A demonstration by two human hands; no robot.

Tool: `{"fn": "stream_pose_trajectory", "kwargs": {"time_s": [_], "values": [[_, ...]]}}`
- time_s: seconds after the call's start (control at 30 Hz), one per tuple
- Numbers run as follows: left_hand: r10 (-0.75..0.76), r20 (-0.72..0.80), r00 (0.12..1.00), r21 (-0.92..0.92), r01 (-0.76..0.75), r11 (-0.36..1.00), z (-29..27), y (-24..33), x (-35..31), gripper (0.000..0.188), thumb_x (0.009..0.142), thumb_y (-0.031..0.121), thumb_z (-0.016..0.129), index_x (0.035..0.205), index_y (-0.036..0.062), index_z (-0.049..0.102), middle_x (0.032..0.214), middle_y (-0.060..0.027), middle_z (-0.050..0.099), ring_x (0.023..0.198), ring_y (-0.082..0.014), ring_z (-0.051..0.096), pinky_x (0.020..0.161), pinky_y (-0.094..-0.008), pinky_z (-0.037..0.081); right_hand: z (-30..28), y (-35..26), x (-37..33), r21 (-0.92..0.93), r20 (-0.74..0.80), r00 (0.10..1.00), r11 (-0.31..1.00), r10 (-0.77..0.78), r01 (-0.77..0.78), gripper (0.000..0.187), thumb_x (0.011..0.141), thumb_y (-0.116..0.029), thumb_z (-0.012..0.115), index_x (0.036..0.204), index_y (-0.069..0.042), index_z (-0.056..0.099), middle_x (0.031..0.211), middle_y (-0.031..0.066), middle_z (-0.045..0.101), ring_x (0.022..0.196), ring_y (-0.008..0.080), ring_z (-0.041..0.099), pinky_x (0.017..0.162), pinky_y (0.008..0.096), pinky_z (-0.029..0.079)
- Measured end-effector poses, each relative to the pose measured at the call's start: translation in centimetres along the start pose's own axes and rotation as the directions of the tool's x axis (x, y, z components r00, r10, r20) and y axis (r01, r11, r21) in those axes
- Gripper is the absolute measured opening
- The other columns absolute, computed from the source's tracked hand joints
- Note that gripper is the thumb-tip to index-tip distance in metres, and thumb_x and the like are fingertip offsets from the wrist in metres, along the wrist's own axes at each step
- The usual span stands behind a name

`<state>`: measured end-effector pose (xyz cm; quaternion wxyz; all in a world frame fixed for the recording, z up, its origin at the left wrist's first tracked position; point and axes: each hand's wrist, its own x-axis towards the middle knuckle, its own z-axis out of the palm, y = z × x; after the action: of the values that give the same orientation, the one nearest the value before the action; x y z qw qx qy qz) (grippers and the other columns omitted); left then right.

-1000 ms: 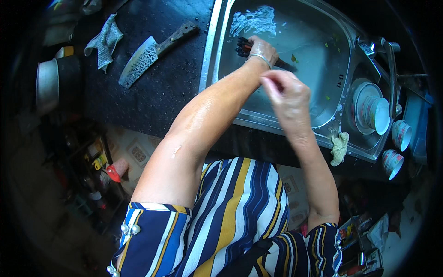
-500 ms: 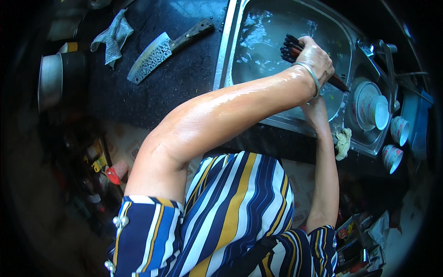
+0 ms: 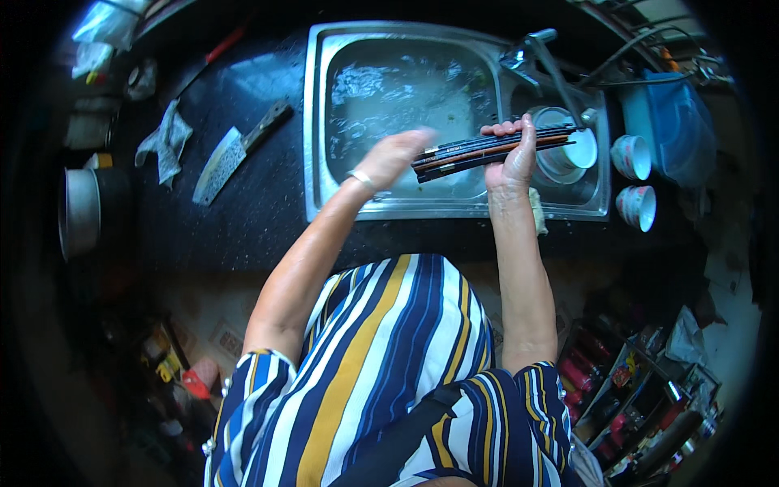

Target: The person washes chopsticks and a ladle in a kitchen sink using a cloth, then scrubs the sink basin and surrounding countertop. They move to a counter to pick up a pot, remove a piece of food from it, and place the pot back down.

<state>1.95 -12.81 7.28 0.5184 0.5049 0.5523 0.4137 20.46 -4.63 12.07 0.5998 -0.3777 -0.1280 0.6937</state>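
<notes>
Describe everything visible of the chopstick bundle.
The chopstick bundle is a loose sheaf of slim, straight sticks, mostly black with some reddish brown, perhaps lacquered wood; small pale bands show near the left end. The ends are uneven, and overlap hides the count. It is held above the sink, running left to right with its right end slightly higher in the picture. The right hand grips it toward that end. The left hand is blurred by the left end; contact is unclear.

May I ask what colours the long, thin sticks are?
The long, thin sticks are mostly black, some brown (head view).
</notes>
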Motion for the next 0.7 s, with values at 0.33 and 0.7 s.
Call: {"fn": "stream_pose_trajectory", "kwargs": {"time_s": [0.33,0.7], "values": [[-0.542,-0.058,0.838,-0.915,0.173,0.365,5.2,1.4,-0.8,0.057,0.095,0.044,0.051,0.134,0.0033,0.041,0.117,-0.0167,0.054,0.103,-0.0297,0.058,0.090,-0.0467,0.048,1.9,-1.0,-3.6,-0.185,0.139,0.980,0.969,-0.140,0.165,0.021,0.090,-0.025,0.065,0.080,-0.011,0.053,0.070,0.0009,0.055,0.070,0.0134,0.058,0.075,0.0351,0.051],[0.056,-0.018,0.998,0.467,-0.042,0.883,5.0,6.2,-2.4,0.043,0.067,0.014,0.067,0.107,0.0014,0.056,0.081,-0.0222,0.065,0.080,-0.0382,0.066,0.073,-0.0429,0.050,-0.4,-2.4,-5.1,-0.223,0.325,0.930,0.970,0.170,-0.100,0.036,0.085,-0.031,0.072,0.107,-0.007,0.058,0.100,0.0028,0.062,0.096,0.0124,0.059,0.087,0.0301,0.045]]}}
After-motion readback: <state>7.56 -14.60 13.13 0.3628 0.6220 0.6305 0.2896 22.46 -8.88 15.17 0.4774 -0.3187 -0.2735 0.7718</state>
